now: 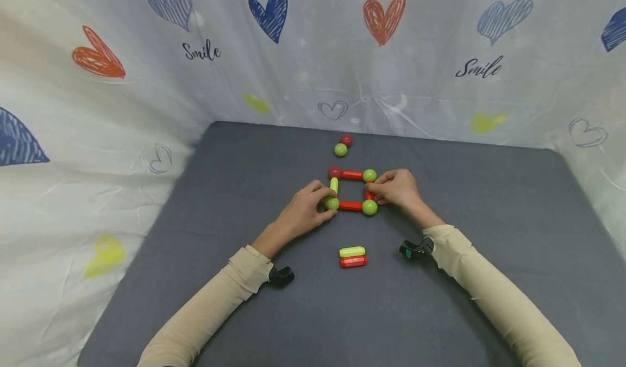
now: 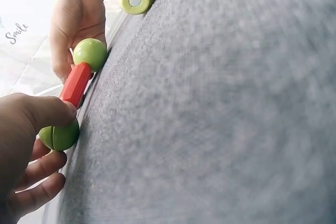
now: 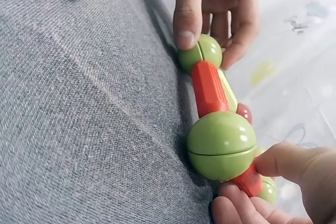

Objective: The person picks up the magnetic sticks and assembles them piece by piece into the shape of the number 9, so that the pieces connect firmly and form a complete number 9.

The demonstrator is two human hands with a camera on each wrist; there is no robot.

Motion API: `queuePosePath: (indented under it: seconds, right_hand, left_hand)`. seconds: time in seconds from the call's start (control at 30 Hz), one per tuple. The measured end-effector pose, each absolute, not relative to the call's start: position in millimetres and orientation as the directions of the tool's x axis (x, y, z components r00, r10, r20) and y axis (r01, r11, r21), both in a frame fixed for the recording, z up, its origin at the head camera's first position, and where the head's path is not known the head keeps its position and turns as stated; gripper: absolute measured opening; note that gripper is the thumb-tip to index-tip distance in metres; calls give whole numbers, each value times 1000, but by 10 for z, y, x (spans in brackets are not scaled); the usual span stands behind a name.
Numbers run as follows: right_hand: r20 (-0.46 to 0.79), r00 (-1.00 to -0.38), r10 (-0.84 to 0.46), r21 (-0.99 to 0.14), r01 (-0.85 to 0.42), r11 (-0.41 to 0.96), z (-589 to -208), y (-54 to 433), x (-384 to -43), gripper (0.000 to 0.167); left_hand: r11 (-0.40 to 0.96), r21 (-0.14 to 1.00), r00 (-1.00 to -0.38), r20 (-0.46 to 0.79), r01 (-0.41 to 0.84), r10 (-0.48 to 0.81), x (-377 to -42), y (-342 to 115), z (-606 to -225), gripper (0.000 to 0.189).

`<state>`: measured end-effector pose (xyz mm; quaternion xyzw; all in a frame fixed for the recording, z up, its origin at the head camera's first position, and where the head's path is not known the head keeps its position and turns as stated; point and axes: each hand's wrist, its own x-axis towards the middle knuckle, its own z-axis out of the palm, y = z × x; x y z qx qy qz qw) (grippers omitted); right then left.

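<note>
A square of rods and balls lies on the grey table. My left hand (image 1: 304,208) pinches the green ball (image 1: 332,204) at its near left corner between thumb and fingers. On the right side, my right hand (image 1: 401,188) grips a red rod (image 3: 248,181) with thumb and fingertips. Another red rod (image 1: 350,205) joins the near left ball to the near right green ball (image 1: 369,207). A yellow-green rod (image 1: 334,185) forms the left side. At the far corners are a red ball (image 1: 335,172) and a green ball (image 1: 369,175), with a red rod (image 1: 352,174) between them.
Beyond the square, a loose red ball (image 1: 346,140) touches a green ball (image 1: 340,150). Nearer me, a yellow-green rod (image 1: 352,252) and a red rod (image 1: 353,261) lie side by side. A white printed sheet (image 1: 313,57) hangs behind the table (image 1: 244,312).
</note>
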<state>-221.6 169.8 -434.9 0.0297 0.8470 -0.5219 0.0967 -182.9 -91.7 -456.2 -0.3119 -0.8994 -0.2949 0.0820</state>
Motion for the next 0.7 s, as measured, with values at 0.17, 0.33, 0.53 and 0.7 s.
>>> queuePosePath:
  seconds: [0.17,0.33,0.53,0.7]
  right_hand:
    - [-208,-977,-49,-896,170,411,-4392,1678,-2192,24]
    - [-207,-976,-67,-911,168,377,-4431,1600,-2175,24]
    - [-173,-980,-95,-924,128,361,-4394,1482,-2198,24]
    - [-158,-982,-107,-937,115,329,-4392,1396,-2209,27]
  left_hand:
    - [597,513,-782,314,616,538,-1844,-983,-4561,33]
    - [575,545,-781,290,610,554,-1856,-1113,-4549,33]
    - [577,536,-779,308,616,546,-1870,-1236,-4536,33]
    - [577,532,-779,327,620,535,-1880,-1334,-4532,33]
